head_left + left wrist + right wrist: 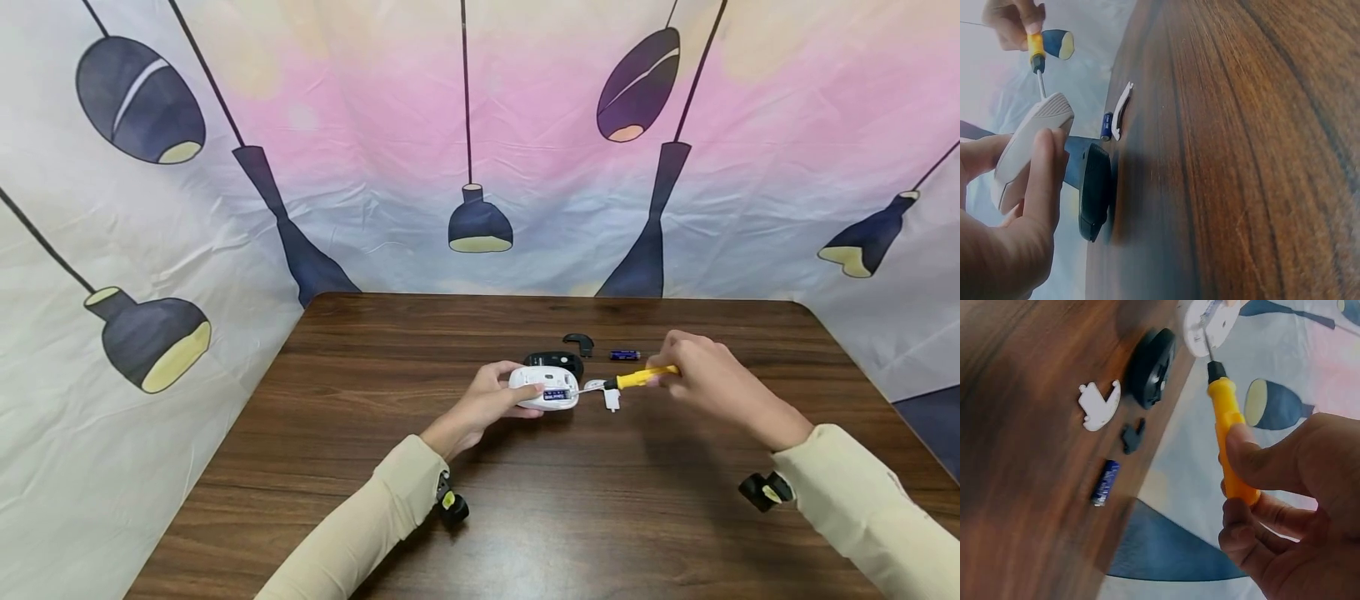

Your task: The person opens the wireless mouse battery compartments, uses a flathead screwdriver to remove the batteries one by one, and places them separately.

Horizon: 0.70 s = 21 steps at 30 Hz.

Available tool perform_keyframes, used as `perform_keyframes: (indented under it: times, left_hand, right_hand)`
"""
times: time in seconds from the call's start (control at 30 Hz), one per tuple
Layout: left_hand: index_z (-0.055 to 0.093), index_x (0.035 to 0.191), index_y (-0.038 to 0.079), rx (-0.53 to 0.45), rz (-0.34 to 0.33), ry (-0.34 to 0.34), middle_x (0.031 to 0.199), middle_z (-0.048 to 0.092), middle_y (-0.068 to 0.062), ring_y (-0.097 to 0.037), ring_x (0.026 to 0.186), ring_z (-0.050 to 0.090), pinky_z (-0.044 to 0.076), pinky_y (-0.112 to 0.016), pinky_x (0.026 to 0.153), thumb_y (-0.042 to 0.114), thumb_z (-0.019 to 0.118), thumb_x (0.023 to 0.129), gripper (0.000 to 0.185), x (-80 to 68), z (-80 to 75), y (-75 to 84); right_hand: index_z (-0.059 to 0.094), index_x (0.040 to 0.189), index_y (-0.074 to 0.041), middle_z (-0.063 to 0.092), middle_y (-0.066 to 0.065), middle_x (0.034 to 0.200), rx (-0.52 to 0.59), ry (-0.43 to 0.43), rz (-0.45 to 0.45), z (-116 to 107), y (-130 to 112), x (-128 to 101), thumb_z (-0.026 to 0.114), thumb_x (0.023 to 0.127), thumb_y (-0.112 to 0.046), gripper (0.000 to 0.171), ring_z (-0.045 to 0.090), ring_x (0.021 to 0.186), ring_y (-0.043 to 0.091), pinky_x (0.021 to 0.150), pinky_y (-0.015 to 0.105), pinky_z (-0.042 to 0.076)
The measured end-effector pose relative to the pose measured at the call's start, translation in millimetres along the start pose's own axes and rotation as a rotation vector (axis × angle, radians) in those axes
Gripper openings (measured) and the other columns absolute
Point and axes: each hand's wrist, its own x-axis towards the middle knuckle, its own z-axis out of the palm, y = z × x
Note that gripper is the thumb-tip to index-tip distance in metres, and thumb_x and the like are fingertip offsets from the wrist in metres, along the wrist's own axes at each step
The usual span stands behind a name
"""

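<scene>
Prying at a white computer mouse [544, 388] with a yellow screwdriver [637, 378].
Left hand [483, 404] grips the mouse on the counter [525, 517]; right hand [708, 379] pinches the handle. A slipping tip could jab the left fingers.

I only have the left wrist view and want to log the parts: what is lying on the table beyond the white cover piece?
Observer: A loose blue battery lies behind it, apart from the black mouse.
Operator: Anything else black?
Observer: A small black curved piece beside that battery.
Operator: Is the white mouse open?
Observer: Yes, a battery shows in the white mouse, which the left hand holds while the right hand grips the screwdriver.
</scene>
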Motion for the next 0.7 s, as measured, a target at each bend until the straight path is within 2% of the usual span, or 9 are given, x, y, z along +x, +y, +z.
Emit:
perform_keyframes:
  times: [0.23, 0.53, 0.7]
  left_hand:
    - [0.049, 0.134, -0.014, -0.023, 0.004, -0.018, 0.111, 0.066, -0.026, -0.026, 0.086, 0.073, 0.064, -0.035, 0.079, -0.001, 0.068, 0.095, 0.045, 0.6, -0.6, 0.1]
    - [0.05, 0.134, -0.015, -0.083, -0.008, -0.039, 0.117, 0.063, -0.028, -0.028, 0.094, 0.071, 0.063, -0.037, 0.084, -0.004, 0.065, 0.096, 0.043, -0.5, 0.1, 2.3]
    - [0.049, 0.134, -0.015, -0.093, -0.014, -0.047, 0.119, 0.062, -0.029, -0.029, 0.097, 0.07, 0.063, -0.038, 0.085, -0.004, 0.065, 0.096, 0.043, 0.6, 0.8, 0.9]
  right_hand:
    - [0.079, 0.098, 0.005, 0.067, 0.004, 0.086, 0.102, -0.015, 0.044, 9, 14, -4, 0.078, 0.087, -0.003, 0.014, 0.06, 0.073, 0.014, 0.056, 0.029, 0.047]
    - [0.078, 0.098, 0.007, 0.068, 0.005, 0.087, 0.23, -0.004, 0.082, 20, 24, -9, 0.078, 0.088, -0.003, 0.014, 0.049, 0.067, 0.011, 0.052, 0.022, 0.039]
    - [0.078, 0.097, 0.005, 0.069, 0.004, 0.087, 0.294, -0.007, 0.105, 27, 30, -12, 0.077, 0.088, -0.003, 0.012, 0.048, 0.067, 0.01, 0.053, 0.021, 0.04]
